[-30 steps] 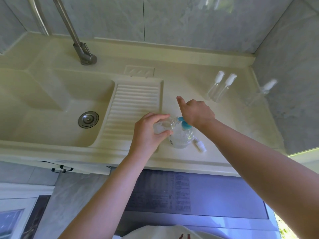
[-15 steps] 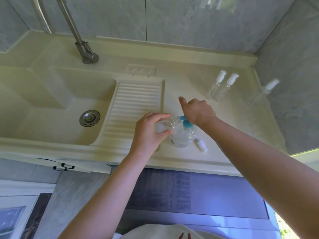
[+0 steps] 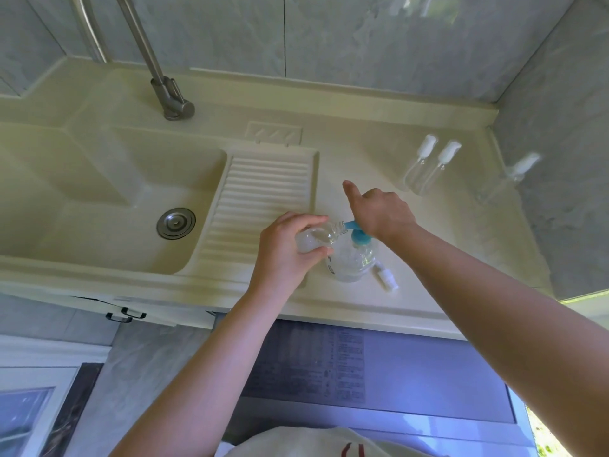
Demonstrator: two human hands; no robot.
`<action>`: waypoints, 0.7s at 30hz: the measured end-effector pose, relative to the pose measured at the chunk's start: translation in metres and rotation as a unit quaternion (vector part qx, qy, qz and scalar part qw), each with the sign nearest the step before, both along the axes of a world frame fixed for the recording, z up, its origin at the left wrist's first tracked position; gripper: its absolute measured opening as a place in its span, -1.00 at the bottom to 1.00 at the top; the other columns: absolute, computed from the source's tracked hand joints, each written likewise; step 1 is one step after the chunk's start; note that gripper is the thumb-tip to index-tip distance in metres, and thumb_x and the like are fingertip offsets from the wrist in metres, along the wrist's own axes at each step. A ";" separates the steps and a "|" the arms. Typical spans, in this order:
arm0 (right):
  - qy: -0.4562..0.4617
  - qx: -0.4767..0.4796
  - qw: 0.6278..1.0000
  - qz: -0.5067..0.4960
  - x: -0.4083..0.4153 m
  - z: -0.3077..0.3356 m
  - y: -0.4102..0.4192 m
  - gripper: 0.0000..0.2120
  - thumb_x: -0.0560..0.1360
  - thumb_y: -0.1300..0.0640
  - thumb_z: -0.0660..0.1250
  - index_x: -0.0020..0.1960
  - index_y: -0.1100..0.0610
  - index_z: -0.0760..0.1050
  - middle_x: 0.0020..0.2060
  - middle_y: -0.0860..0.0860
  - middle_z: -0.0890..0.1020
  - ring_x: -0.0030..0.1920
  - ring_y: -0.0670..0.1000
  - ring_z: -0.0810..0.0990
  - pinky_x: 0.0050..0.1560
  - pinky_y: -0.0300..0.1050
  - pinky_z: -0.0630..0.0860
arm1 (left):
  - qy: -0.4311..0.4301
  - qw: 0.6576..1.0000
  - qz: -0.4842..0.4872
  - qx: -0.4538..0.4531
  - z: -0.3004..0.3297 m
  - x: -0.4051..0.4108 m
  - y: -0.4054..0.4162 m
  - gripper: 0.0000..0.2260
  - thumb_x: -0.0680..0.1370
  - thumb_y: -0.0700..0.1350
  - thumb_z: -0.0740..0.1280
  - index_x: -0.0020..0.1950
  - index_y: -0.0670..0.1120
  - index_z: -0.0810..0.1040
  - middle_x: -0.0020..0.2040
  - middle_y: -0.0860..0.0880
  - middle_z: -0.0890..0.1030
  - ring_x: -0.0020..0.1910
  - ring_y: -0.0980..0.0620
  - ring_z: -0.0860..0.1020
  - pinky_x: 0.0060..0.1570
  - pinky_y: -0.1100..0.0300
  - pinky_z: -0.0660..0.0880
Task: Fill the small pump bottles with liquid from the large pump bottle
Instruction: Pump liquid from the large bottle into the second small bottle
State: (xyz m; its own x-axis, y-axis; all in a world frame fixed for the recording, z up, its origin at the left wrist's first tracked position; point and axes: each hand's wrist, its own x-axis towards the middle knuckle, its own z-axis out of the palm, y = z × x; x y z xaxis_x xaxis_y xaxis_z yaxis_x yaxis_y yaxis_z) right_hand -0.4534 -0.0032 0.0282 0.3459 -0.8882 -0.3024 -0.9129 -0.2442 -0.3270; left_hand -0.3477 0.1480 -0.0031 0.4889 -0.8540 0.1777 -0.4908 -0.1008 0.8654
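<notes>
The large pump bottle (image 3: 354,258), clear with a blue pump head (image 3: 357,233), stands on the counter (image 3: 428,258) just right of the ribbed washboard (image 3: 263,199), where it stood a second ago. The left hand (image 3: 290,252) still grips a small clear bottle (image 3: 318,238) tilted on its side, its open neck held at the blue spout; thumb and fingers curl round its body. The right hand (image 3: 382,211) rests on top of the pump head, index finger stretched forward as before, the other fingers curled. It sits slightly lower against the pump than half a second ago, though the change is small and may be only the camera shifting.

The top of the pump is hidden under the right hand, so how the fingers bear on it cannot be made out. Liquid in the small bottle is hard to judge through the clear plastic. A small white pump cap (image 3: 387,278) lies on the counter touching the large bottle's base. Two capped small bottles (image 3: 428,166) stand together near the back wall, with a third (image 3: 514,173) apart to their right, faint against the tile.
</notes>
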 end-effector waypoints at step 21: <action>0.008 -0.013 1.000 -0.003 0.001 0.003 0.006 -0.37 0.62 -0.31 -0.14 -0.08 0.16 0.48 -0.18 0.12 0.51 -0.06 0.20 0.48 -0.04 -0.02 0.37 | -0.012 1.000 -0.006 0.002 0.004 0.001 -0.002 -0.56 0.29 -0.19 0.62 0.13 0.01 0.67 0.05 0.10 0.64 0.04 0.25 0.58 0.15 0.45 0.40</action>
State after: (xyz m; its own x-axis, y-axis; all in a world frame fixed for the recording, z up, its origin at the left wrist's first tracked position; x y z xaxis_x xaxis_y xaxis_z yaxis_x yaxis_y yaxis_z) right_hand -0.4529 0.0027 0.0311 0.3359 -0.8977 -0.2851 -0.9195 -0.2470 -0.3056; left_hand -0.3470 0.1456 0.0007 0.4742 -0.8605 0.1865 -0.5128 -0.0978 0.8529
